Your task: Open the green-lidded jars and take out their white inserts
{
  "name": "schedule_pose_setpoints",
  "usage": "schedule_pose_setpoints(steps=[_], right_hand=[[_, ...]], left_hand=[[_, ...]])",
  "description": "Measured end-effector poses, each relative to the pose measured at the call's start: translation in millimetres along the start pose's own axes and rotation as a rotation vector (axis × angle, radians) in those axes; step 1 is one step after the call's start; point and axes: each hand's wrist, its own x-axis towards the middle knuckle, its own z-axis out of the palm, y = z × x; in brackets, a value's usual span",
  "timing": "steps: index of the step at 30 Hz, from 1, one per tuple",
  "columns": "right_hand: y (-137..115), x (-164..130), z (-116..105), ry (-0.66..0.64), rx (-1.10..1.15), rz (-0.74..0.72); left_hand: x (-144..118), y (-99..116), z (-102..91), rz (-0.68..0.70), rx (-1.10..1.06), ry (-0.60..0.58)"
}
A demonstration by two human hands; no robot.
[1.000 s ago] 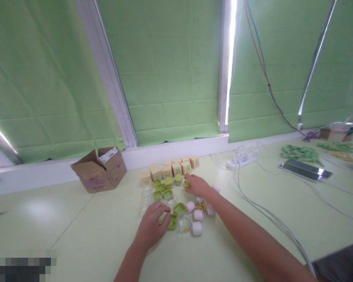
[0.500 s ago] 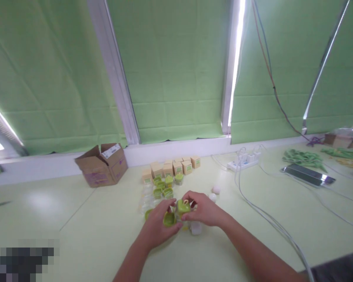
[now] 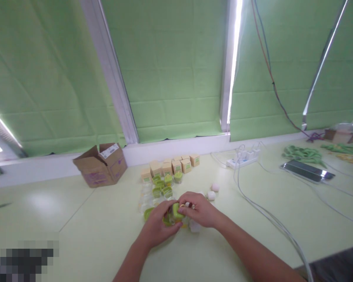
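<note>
My left hand (image 3: 157, 223) and my right hand (image 3: 200, 210) meet over the pale green table (image 3: 106, 235), both closed on one small green-lidded clear jar (image 3: 176, 212) held between them. Under my left fingers lies a loose green lid (image 3: 148, 213). Just beyond stand several more green-lidded jars (image 3: 161, 186) and clear lidless jars (image 3: 146, 199). Behind these runs a row of small tan boxes (image 3: 170, 167). Two pale pink rolls (image 3: 212, 192) lie to the right of my hands.
An open cardboard box (image 3: 100, 165) lies on its side at the back left. A white power strip (image 3: 243, 160) with grey cables (image 3: 267, 215) sits back right. Farther right lie a flat silver device (image 3: 307, 171) and green strips (image 3: 302, 153). Green blinds cover the windows.
My right hand pulled back from the far jars with a green-lidded jar. My left hand came up to meet it, and both now close tighter around the jar.
</note>
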Motion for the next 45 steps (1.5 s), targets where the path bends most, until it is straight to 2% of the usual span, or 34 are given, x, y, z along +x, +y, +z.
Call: schedule_pose_setpoints(steps=[12,21,24,34,45], right_hand=[[1,0,0,0.040,-0.071,0.069],[23,2,-9,0.243,0.139,0.205],[29,3,-11,0.277,0.174,0.219],[31,4,-12,0.292,0.185,0.212],[30,3,-13,0.284,0.171,0.235]], left_hand=[[1,3,-3.9,-0.040,0.025,-0.015],[-4,-2,-21.9,-0.094,0.020,-0.198],[-5,-2,-25.5,-0.096,0.015,-0.219],[-6,-7,-26.4,-0.143,0.037,-0.261],[-7,-11,-29.5,-0.069,0.025,-0.298]])
